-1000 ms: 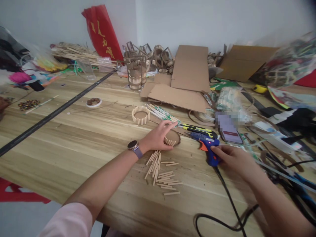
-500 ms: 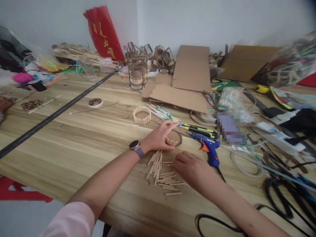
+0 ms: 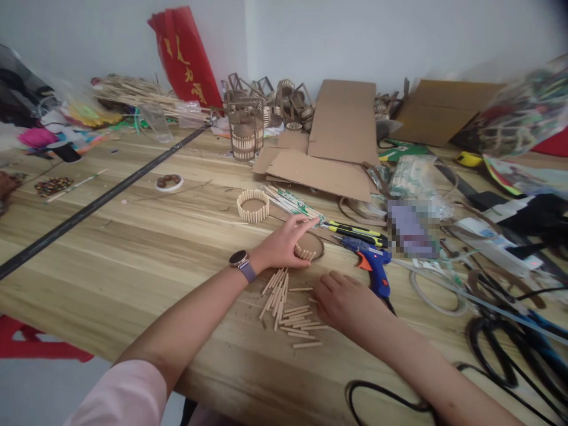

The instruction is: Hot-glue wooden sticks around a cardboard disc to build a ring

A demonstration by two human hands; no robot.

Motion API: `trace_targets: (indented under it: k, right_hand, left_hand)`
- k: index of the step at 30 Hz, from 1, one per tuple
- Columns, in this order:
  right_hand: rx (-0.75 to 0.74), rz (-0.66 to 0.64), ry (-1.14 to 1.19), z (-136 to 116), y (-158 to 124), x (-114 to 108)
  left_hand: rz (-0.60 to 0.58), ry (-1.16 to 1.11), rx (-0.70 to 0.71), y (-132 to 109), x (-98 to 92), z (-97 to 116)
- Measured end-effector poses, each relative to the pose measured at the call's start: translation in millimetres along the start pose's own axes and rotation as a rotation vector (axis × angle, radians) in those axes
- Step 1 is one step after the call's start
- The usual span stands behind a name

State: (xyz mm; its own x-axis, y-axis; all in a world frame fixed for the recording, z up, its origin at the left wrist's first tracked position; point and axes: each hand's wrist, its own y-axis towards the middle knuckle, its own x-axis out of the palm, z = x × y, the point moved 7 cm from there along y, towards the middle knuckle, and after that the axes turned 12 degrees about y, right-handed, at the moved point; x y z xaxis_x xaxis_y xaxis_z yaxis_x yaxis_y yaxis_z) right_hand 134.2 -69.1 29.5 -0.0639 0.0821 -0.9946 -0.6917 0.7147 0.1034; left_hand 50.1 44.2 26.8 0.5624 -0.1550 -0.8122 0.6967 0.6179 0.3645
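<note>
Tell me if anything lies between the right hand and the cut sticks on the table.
Nothing visible does. The right hand rests at the right edge of the cut sticks, its fingers already at the nearest ones. The glue gun lies behind the hand, off that path, and the left hand presses the cardboard disc farther back.

A wooden table (image 3: pixel 133 248) is strewn with things: short sticks (image 3: pixel 288 310) are scattered near a blue glue gun (image 3: pixel 370 266), with cardboard sheets (image 3: pixel 328 160) behind it and a stick ring (image 3: pixel 252 206) beyond the sticks.
</note>
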Motion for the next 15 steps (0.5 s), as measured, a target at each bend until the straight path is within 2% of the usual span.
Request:
trace_targets:
  k: [3,5,7,11,15]
  right_hand:
    - [0.05,-0.011,0.078,8.0,-1.7,-3.8]
    - [0.14,-0.018,0.177,20.9,-3.3,-9.4]
    - [0.225,-0.005,0.341,34.9,-4.5,-16.7]
    - [0.354,0.105,0.752,59.3,-5.9,-29.4]
    - [0.508,0.138,1.042,76.6,-10.0,-18.7]
  left_hand:
    - [0.002,0.001,0.003,0.1,-0.8,0.3]
    - [-0.001,-0.002,0.003,0.1,-0.6,0.1]
    - [0.004,-0.009,0.008,0.2,-0.3,-0.1]
    - [0.012,-0.02,0.023,0.2,0.8,-0.4]
    - [0.012,-0.013,0.025,0.2,1.1,0.2]
